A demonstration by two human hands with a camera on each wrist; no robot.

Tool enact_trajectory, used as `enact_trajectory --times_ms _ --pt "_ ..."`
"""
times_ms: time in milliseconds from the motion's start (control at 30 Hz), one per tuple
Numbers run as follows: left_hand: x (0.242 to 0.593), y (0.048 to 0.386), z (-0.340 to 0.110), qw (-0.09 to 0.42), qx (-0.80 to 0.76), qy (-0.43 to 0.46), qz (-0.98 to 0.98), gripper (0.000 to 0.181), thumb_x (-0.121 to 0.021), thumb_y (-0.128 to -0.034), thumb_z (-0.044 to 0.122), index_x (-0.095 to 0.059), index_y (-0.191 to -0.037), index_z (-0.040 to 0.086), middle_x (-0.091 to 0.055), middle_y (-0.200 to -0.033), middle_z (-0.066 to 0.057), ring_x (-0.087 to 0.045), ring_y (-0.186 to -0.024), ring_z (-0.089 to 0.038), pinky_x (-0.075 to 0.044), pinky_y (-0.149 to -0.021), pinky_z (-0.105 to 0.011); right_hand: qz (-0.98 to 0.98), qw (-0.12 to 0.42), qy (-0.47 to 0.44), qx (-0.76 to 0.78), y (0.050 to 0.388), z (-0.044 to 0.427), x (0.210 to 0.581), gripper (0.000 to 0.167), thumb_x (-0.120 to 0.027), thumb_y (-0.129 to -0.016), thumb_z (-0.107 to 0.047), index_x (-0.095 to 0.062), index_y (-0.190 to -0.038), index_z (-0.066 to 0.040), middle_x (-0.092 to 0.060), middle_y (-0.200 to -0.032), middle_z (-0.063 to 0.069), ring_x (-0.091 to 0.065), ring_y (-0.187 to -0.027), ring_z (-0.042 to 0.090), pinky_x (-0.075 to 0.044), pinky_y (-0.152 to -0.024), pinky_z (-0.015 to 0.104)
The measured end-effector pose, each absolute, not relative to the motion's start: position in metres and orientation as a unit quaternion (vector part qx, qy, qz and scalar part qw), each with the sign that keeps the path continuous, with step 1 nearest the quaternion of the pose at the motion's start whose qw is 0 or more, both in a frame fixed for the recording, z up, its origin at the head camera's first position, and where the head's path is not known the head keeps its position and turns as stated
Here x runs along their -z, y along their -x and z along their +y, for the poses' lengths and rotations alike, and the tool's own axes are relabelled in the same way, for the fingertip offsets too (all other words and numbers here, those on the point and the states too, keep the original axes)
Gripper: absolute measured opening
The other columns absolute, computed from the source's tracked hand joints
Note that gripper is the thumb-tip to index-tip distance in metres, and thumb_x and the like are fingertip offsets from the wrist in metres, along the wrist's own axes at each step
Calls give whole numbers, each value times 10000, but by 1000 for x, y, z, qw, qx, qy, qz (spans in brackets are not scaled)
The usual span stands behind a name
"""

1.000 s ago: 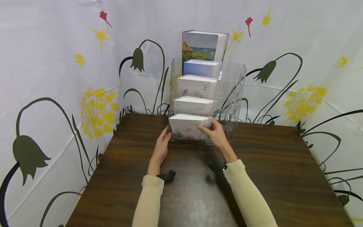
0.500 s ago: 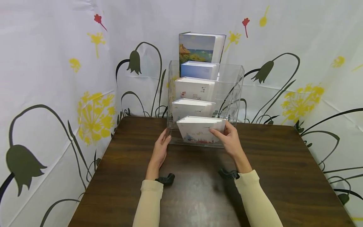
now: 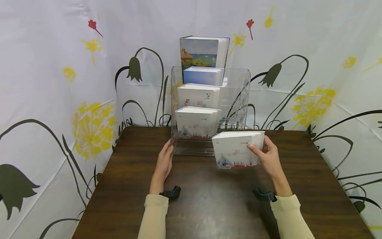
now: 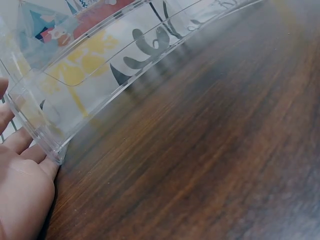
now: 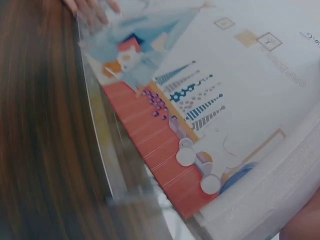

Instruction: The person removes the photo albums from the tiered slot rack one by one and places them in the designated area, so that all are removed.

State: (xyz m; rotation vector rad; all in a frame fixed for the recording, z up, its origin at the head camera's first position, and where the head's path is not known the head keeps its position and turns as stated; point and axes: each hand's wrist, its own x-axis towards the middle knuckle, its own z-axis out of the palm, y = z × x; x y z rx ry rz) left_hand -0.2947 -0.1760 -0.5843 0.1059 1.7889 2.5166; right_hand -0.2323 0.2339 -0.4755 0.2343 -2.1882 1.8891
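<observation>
My right hand (image 3: 268, 157) pinches a thick white book (image 3: 229, 151) by its right edge, thumb on the front cover. Printed on that cover are a blue tent and a red strip, seen close in the right wrist view. The book hangs in front of the clear tiered rack (image 3: 194, 153), above the table. My left hand (image 3: 164, 162) rests against the rack's left side, fingers (image 4: 20, 140) along its clear lower corner. Another white book (image 3: 195, 122) with a similar cover stands in the tier behind the rack's front slot.
Higher tiers hold a white book (image 3: 198, 96), a blue book (image 3: 201, 75) and a tall book (image 3: 199, 53) with a seaside painting. The rack stands at the back of the dark wooden table (image 3: 209, 205), before a flower-printed curtain (image 3: 143, 30).
My right hand has drawn the front white book out of the rack's front slot, rightward and toward me. My left hand has stayed at the rack's left side. The view has shifted slightly.
</observation>
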Motion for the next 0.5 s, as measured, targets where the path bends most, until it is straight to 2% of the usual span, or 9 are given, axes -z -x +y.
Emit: enact_trajectory --times_ms 267,500 --pt "588 292 -179 41 -815 -22 578 568 -418 -1190 239 -255 -1719 114 -187 -1807 -73 -113 -1687 -213 -72 -1387 -434 -721 128 -32 -680 217 284 480 315 -687 -1057 -88 -602 -1351 -162 -790 -1082 -104 -785 -873 79 -652 -668 283" --pt "585 293 -179 42 -816 -43 575 581 -388 -1195 223 -198 -1725 77 -135 -1814 -115 -69 -1694 -260 -31 -1386 -464 -727 101 67 -675 221 330 488 387 -721 -1055 -250 -561 -1405 -210 -774 -1030 -170 -765 -787 37 -638 -635 233"
